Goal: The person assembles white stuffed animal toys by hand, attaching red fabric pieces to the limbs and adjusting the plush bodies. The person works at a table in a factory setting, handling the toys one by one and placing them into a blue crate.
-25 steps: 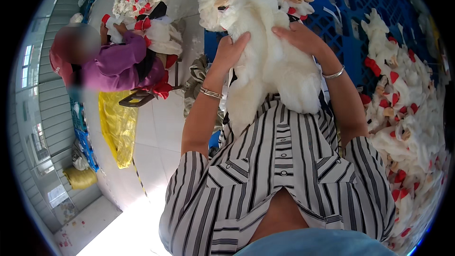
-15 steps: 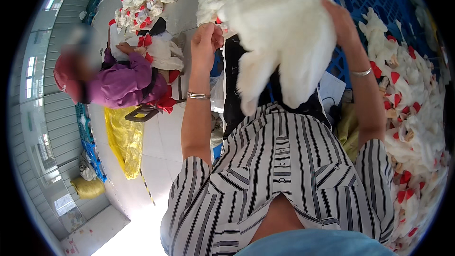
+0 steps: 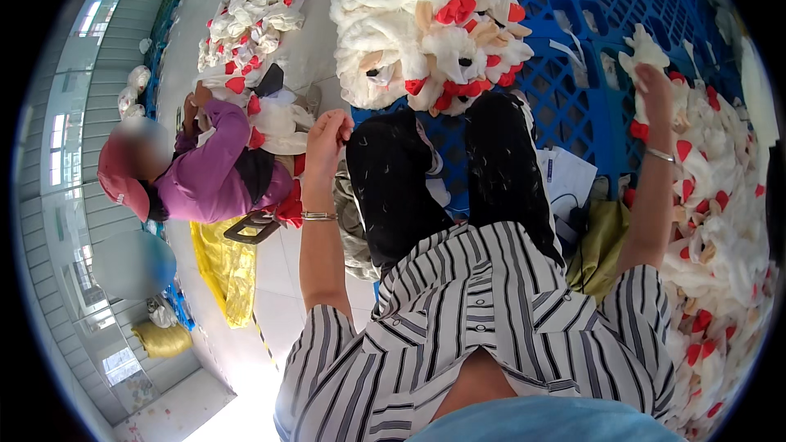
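Observation:
My left hand is raised beside my left knee. Its thumb and fingers are pressed together; whatever they may hold is too small to make out. My right hand reaches out to the right, over a white plush skin at the top of the right-hand pile. Its fingers are partly hidden, so a grip does not show. In front of my knees lies a heap of white plush animal skins with red pieces, tan pieces and dark eyes.
The long pile of plush skins runs down my right side. Blue plastic pallets lie underneath and ahead. At the left, a person in a purple top handles similar pieces near a yellow sack. White paper lies by my right knee.
The white plush skin between my hands has left them, and the heap ahead is in full view. My right hand has swung right to the side pile; the left has moved left and down.

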